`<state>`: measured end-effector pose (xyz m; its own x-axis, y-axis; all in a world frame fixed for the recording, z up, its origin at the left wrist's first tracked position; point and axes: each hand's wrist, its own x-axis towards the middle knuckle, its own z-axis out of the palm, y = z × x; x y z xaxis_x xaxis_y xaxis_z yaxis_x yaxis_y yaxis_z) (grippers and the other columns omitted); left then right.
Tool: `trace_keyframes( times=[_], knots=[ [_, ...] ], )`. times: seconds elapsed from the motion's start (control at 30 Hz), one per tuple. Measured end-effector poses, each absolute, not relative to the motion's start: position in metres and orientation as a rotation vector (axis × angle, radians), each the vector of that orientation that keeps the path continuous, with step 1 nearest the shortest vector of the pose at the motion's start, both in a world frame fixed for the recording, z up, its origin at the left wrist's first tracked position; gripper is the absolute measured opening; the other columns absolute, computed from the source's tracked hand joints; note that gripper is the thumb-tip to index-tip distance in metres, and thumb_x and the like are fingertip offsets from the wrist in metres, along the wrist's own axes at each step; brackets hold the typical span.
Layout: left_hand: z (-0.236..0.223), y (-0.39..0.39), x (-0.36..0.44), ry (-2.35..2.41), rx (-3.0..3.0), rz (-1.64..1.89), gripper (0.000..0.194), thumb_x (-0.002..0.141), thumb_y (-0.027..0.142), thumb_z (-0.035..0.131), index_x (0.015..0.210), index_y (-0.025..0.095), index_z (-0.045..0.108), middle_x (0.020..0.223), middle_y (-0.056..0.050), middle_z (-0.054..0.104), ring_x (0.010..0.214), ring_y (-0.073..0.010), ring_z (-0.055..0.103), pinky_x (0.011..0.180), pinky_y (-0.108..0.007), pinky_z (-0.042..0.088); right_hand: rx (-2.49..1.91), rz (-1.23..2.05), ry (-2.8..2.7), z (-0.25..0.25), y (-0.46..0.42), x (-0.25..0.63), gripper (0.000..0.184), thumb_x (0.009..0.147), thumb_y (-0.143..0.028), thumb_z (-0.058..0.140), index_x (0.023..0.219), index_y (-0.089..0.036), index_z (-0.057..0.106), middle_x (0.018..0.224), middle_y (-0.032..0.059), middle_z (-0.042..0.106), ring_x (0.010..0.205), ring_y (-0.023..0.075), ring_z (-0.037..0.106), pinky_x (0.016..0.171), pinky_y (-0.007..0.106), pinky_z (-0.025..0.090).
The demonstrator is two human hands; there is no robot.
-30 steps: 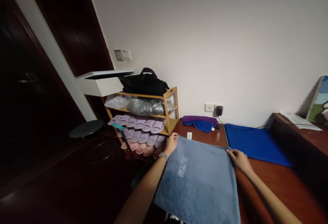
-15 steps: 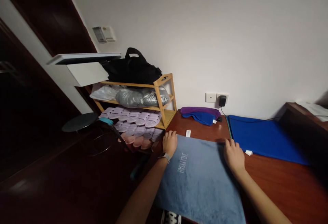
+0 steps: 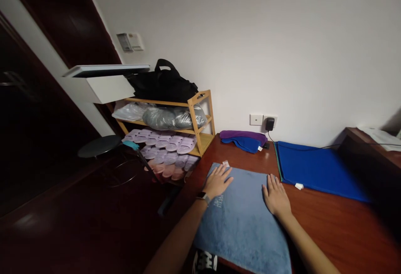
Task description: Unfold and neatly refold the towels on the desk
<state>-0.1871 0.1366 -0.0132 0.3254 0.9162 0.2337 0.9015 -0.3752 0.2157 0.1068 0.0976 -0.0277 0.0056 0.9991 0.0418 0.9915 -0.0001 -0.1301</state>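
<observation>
Table: brown, running along the wall; it gives the cloths a firm, flat bed.
Rack: far left, slippers on its lower tiers, set beside the table's end.
Grey-blue cloth: spread on the near part of the table, between both forearms; whether its near edge overhangs is hard to tell in the dark there.
Blue cloth: lying flat on the right, apart from the grey-blue one.
Purple and blue bundle: far side, against the wall, seemingly out of the way.
Left hand: fingers fanned, palm down at the far left corner, gripping nothing.
Right hand: fingers straight, thumb apart, resting on the far right corner, apparently to steady it; nothing pinched.
</observation>
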Motion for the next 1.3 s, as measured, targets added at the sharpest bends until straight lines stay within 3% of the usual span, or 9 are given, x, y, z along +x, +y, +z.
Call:
trace_keyframes(
  times=[0.17,0.5,0.63,0.8,0.9,1.0,1.3],
  knots=[
    [-0.009,0.146,-0.245,1.791,2.447,0.407,0.054,0.105,0.051,0.041,0.154,0.028,0.044,0.165,-0.008,0.034,0.152,-0.0261,0.03,0.123,-0.045,0.023,-2.145,0.101,-2.15,-0.025,0.097,0.105,0.071,0.103,-0.046,0.019,0.16,-0.005,0.022,0.168,0.0107,0.02,0.156,0.0258,0.016,0.126,0.039,0.013],
    [-0.007,0.155,-0.24,1.952,2.383,0.252,0.063,0.106,0.056,0.031,0.159,0.024,0.034,0.167,-0.009,0.028,0.154,-0.0274,0.024,0.124,-0.049,0.019,-2.145,0.129,-2.165,-0.018,0.101,0.104,0.069,0.103,-0.044,0.02,0.16,-0.006,0.023,0.168,0.0108,0.019,0.156,0.0253,0.017,0.126,0.039,0.013],
    [0.006,0.152,-0.238,2.032,2.392,0.141,0.064,0.105,0.057,0.028,0.158,0.021,0.036,0.165,-0.01,0.034,0.153,-0.0295,0.027,0.124,-0.051,0.018,-2.134,0.168,-2.126,-0.018,0.105,0.103,0.07,0.103,-0.044,0.02,0.161,-0.006,0.021,0.169,0.0096,0.018,0.156,0.0244,0.015,0.126,0.038,0.012],
    [0.02,0.13,-0.172,1.909,2.669,0.466,0.06,0.108,0.047,0.024,0.154,0.013,0.042,0.162,-0.015,0.038,0.153,-0.0277,0.028,0.125,-0.046,0.02,-2.121,0.156,-2.094,-0.019,0.106,0.103,0.07,0.102,-0.043,0.02,0.16,-0.003,0.021,0.169,0.0117,0.019,0.156,0.0257,0.015,0.126,0.038,0.012],
    [0.009,0.11,-0.111,1.519,2.803,0.535,0.056,0.108,0.051,0.026,0.155,0.024,0.042,0.162,-0.007,0.041,0.151,-0.0237,0.032,0.124,-0.043,0.024,-2.117,0.137,-2.094,-0.022,0.107,0.104,0.071,0.102,-0.042,0.019,0.16,-0.001,0.021,0.168,0.0138,0.019,0.156,0.0267,0.015,0.126,0.038,0.012],
    [-0.007,0.101,-0.086,1.423,2.765,0.492,0.059,0.106,0.058,0.03,0.157,0.029,0.04,0.163,-0.005,0.039,0.151,-0.0248,0.031,0.124,-0.046,0.024,-2.1,0.122,-2.112,-0.025,0.108,0.106,0.071,0.102,-0.041,0.02,0.159,0.001,0.022,0.168,0.0161,0.021,0.156,0.0275,0.014,0.126,0.038,0.012],
    [-0.012,0.114,-0.203,2.017,2.428,0.336,0.066,0.105,0.058,0.031,0.158,0.018,0.038,0.165,-0.012,0.031,0.154,-0.0271,0.026,0.124,-0.048,0.023,-2.094,0.166,-2.075,-0.033,0.11,0.108,0.074,0.101,-0.044,0.021,0.159,0.001,0.021,0.168,0.0156,0.019,0.156,0.0265,0.012,0.126,0.037,0.01]
  ],
)
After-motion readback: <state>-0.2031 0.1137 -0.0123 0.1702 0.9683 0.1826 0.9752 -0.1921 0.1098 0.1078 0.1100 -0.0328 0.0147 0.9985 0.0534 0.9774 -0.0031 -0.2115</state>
